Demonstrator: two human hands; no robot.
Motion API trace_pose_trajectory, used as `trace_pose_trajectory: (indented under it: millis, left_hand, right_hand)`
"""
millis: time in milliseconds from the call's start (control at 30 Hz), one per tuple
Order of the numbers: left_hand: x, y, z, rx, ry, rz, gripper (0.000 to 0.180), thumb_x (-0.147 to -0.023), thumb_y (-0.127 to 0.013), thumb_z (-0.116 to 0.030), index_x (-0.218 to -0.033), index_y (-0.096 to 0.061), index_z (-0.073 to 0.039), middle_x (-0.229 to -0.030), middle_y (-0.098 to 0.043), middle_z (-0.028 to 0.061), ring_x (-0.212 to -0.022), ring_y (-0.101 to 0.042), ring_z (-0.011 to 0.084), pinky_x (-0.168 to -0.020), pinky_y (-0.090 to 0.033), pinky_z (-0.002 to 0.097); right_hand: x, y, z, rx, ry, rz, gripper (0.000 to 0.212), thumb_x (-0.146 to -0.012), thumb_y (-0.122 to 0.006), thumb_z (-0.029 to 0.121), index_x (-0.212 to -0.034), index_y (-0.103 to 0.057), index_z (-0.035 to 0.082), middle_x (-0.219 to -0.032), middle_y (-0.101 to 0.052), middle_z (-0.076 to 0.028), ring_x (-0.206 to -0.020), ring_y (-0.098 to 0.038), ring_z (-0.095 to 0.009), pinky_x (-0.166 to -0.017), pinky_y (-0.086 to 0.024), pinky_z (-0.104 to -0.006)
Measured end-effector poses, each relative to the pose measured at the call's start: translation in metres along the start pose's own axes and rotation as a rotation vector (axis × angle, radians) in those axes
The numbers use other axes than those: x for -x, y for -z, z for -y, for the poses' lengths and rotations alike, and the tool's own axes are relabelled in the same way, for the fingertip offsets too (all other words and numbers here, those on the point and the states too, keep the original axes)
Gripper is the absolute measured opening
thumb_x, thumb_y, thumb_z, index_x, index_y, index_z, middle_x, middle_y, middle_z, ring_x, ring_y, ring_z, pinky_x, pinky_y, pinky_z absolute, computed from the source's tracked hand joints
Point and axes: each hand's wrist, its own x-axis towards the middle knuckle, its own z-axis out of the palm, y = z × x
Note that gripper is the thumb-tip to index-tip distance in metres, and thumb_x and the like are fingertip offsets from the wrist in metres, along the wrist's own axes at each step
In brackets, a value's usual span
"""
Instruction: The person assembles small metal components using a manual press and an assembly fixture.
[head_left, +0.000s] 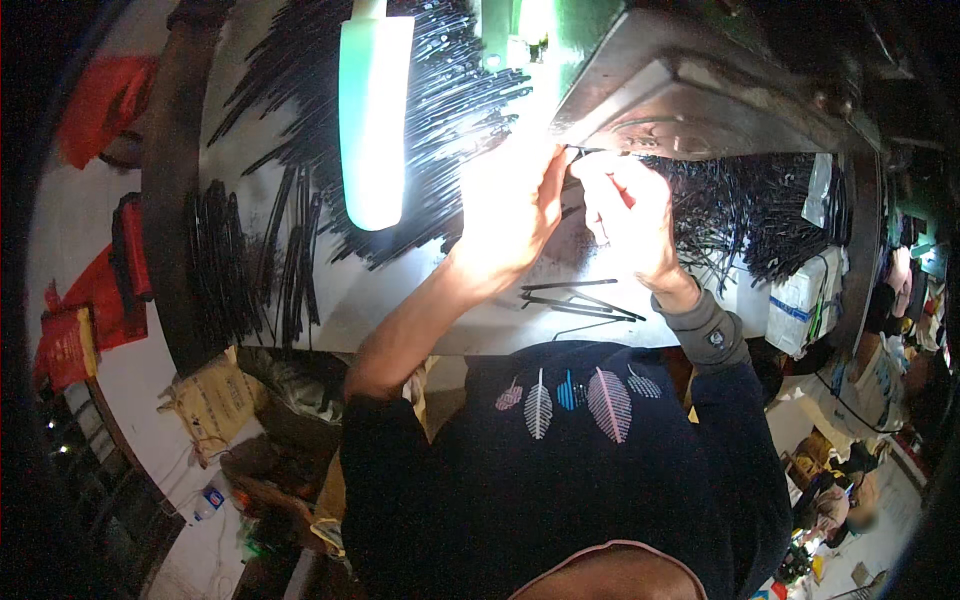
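Under bright light at the machine's front edge, my left hand [512, 205] and my right hand [628, 205] are close together. The fingers of both are pinched on a thin black strip [574, 151] that runs between them; glare washes out much of the left hand. A large heap of similar black strips [440, 110] spreads left of my hands. To their right lies a tangled pile of thin dark pieces [715, 205]. Several loose strips [583, 298] rest on the white tabletop [400, 315] near my body.
A long lit lamp [372, 125] hangs over the heap. The metal machine [690, 105] stands beyond my hands. More strips lie bundled [222, 265] at the table's left end. A white box with a blue band [800, 300] sits at the right edge. Other people are far right.
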Motion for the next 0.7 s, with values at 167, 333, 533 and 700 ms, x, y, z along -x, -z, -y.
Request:
trace_pose_trajectory:
  millis: [167, 333, 533, 700]
  left_hand:
    - [-0.001, -0.006, 0.015, -0.114, -0.084, 0.094, 0.013, -0.074, -0.066, 0.003, -0.084, -0.058, -0.001, -0.067, -0.054, 0.012, -0.051, -0.05, 0.0263, -0.046, -0.039, 0.0339]
    - [0.005, -0.002, 0.018, -0.238, -0.234, 0.08, 0.025, -0.073, -0.067, -0.002, -0.097, -0.061, 0.003, -0.081, -0.056, 0.0118, -0.067, -0.055, 0.024, -0.055, -0.041, 0.034]
    - [0.004, 0.001, 0.008, -0.368, -0.222, 0.172, 0.028, -0.072, -0.066, 0.001, -0.099, -0.06, 0.005, -0.083, -0.054, 0.0132, -0.069, -0.054, 0.0251, -0.056, -0.041, 0.0352]
    - [0.0, 0.003, 0.012, -0.037, -0.002, 0.221, 0.029, -0.072, -0.067, -0.001, -0.099, -0.06, 0.004, -0.082, -0.054, 0.0126, -0.069, -0.054, 0.0244, -0.056, -0.041, 0.0351]
  right_hand:
    - [-0.009, 0.0, -0.002, -0.025, 0.034, -0.045, 0.014, -0.09, -0.057, 0.012, -0.094, -0.063, 0.0, -0.063, -0.056, 0.002, -0.049, -0.048, -0.003, -0.043, -0.039, -0.0193]
    - [-0.01, -0.005, 0.0, 0.051, 0.073, -0.052, 0.019, -0.091, -0.053, 0.011, -0.1, -0.062, -0.004, -0.058, -0.052, -0.001, -0.046, -0.045, -0.005, -0.04, -0.036, -0.0201]
    - [-0.01, -0.003, -0.006, -0.013, 0.09, -0.098, 0.013, -0.088, -0.059, 0.012, -0.092, -0.063, 0.0, -0.06, -0.057, 0.0, -0.046, -0.048, -0.004, -0.041, -0.038, -0.0198]
    - [-0.011, -0.005, -0.008, 0.037, 0.089, -0.113, 0.013, -0.088, -0.06, 0.012, -0.092, -0.064, 0.001, -0.06, -0.057, 0.001, -0.046, -0.048, -0.003, -0.041, -0.038, -0.0198]
